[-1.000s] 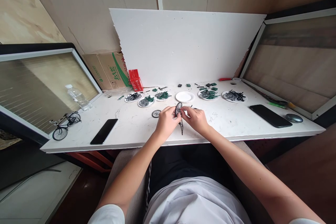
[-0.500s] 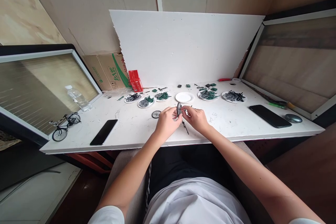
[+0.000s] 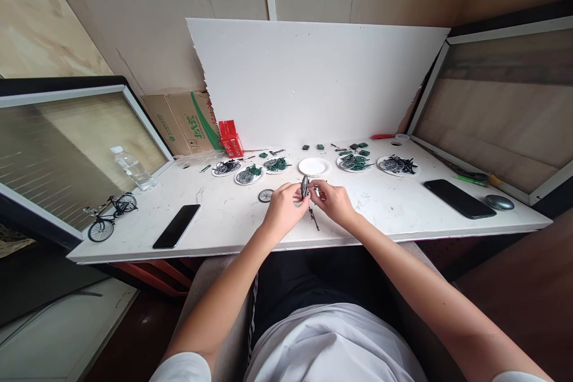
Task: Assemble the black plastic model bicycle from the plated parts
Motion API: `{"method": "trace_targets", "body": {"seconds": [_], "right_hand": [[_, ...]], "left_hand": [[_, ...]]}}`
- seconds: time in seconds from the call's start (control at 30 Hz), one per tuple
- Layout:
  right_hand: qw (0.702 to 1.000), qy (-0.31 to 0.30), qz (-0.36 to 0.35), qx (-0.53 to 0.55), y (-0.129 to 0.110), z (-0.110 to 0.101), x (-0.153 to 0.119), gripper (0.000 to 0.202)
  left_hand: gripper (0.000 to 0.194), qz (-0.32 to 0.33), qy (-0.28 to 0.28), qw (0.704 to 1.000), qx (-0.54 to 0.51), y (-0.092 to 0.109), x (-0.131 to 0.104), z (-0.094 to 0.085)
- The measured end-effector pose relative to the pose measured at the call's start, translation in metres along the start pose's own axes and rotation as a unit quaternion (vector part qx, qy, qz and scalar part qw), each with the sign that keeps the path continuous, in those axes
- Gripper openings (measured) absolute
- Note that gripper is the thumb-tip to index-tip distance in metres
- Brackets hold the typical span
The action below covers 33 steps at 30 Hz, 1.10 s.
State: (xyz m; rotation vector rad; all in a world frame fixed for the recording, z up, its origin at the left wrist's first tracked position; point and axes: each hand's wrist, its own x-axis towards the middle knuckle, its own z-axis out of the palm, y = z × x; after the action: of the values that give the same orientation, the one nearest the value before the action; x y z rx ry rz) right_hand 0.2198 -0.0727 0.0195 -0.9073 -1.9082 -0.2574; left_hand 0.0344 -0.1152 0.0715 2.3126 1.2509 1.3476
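Observation:
A small toy bicycle wheel (image 3: 305,187), turned nearly edge-on, is pinched between the fingers of my left hand (image 3: 285,206). Close against its right side, my right hand (image 3: 333,200) is closed with thumb and fingertips together; whatever small piece they grip is too hidden to name. Below the hands a thin dark bicycle part (image 3: 314,219) lies on the white table (image 3: 250,224). Left of my left hand a loose spoked wheel (image 3: 265,196) rests flat. Beyond the fingers stands a bare white plate (image 3: 314,166).
Plates of black and green parts (image 3: 249,175) line the back, with more on the right (image 3: 398,166). An assembled toy bicycle (image 3: 111,216), a bottle (image 3: 132,168) and a phone (image 3: 176,226) are left. Another phone (image 3: 459,198) and a mouse (image 3: 499,202) are right.
Both hands keep almost the same place and grip around the wheel. The view has shifted very slightly; nothing else has visibly moved.

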Motion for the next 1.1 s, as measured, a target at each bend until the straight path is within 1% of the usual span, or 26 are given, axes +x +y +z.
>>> {"method": "trace_targets", "body": {"seconds": [0.13,0.23,0.4,0.5,0.63,0.73,0.93,1.1], "right_hand": [[1.0,-0.01,0.003,-0.003,0.002,-0.005,0.003,0.023],[1.0,-0.006,0.001,0.003,0.002,-0.008,0.005,0.023],[1.0,-0.009,0.007,0.013,0.001,-0.01,0.005,0.022],[1.0,-0.011,0.013,0.013,0.002,-0.009,0.004,0.023],[1.0,-0.012,0.017,0.01,0.002,-0.009,0.004,0.024],[1.0,-0.009,0.009,0.003,0.003,-0.009,0.005,0.024],[1.0,-0.022,-0.005,-0.01,0.004,-0.011,0.006,0.021],[1.0,-0.005,-0.027,-0.01,0.004,-0.012,0.006,0.018]], "left_hand": [[0.021,0.0,-0.003,1.0,0.021,0.003,0.0,-0.003],[0.028,-0.001,0.002,0.999,0.037,0.004,0.0,-0.003],[0.038,0.005,0.01,1.0,0.007,0.002,0.0,-0.001],[0.039,0.004,0.014,1.0,-0.01,0.001,0.0,0.0],[0.043,-0.02,0.014,0.999,-0.04,0.0,0.001,0.0],[0.043,-0.036,0.007,0.998,-0.06,0.0,0.002,0.001],[0.04,-0.041,-0.005,0.996,-0.081,-0.001,0.002,0.0],[0.042,-0.053,-0.017,0.995,-0.087,-0.001,0.002,-0.003]]}}
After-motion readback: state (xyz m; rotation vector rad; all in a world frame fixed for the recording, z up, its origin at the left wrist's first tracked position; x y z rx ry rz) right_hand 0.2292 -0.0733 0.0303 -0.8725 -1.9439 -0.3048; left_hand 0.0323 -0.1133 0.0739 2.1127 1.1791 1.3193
